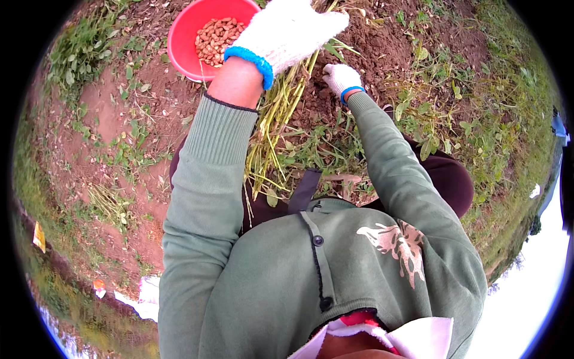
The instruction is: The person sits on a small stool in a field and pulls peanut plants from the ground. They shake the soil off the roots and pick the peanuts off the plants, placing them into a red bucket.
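My left hand (287, 38), in a white knit glove with a blue cuff, lies across a bundle of long green-yellow plant stems (280, 116). The thumb crosses over the stems; the fingers are hidden beneath the hand and past the top edge. Just left of this hand is a red plastic basin (181, 42) with unshelled peanuts (217, 38) in it, partly covered by the glove. Gloved the same way, my right hand (343, 80) is low over loose brown soil (374, 58), its fingers curled. Whether it holds anything cannot be seen.
Weeds (332, 148) grow between my bent knees, where the stems' lower ends hang. Leafy plants (78, 58) lie at far left, and dry stalks (112, 204) lie on the ground below them. White sheeting (148, 298) is at lower left. Grass (506, 134) borders the right side.
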Demonstrator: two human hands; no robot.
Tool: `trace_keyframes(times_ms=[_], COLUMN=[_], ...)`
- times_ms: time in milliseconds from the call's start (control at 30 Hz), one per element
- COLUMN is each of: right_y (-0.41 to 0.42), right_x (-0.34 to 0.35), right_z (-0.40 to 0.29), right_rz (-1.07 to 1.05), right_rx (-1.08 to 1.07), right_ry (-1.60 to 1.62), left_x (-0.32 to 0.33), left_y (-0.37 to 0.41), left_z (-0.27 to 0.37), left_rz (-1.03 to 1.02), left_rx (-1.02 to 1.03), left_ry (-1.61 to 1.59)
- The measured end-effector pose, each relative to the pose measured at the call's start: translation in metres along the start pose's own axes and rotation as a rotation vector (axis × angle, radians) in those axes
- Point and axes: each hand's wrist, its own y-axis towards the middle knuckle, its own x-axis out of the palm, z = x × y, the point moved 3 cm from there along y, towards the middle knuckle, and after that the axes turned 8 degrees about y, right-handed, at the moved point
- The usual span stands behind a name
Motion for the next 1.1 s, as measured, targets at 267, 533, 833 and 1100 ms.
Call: trace_keyframes(times_ms=[267, 533, 833, 1100], right_y=[0.024, -0.044, -0.111, -0.13], right_x=[-0.009, -0.048, -0.035, -0.086], right_z=[0.02, 0.068, 0.02, -0.014], right_rz=[-0.118, -0.157, -0.194, -0.214], right_rx=[-0.134, 0.45, 0.427, 0.057], right_ry=[-0.117, 1.119, 1.908, 2.061], left_x=[0.012, 0.014, 0.026, 0.03], left_y=[0.005, 0.002, 0.006, -0.032], left_z=[-0.009, 0.005, 0.0, -0.009], left_rz=[0.06, 0.001, 0.004, 0.108], left_rx=[0.054, 0.093, 0.081, 0.103], left_ry=[0.071, 0.01, 0.043, -0.327])
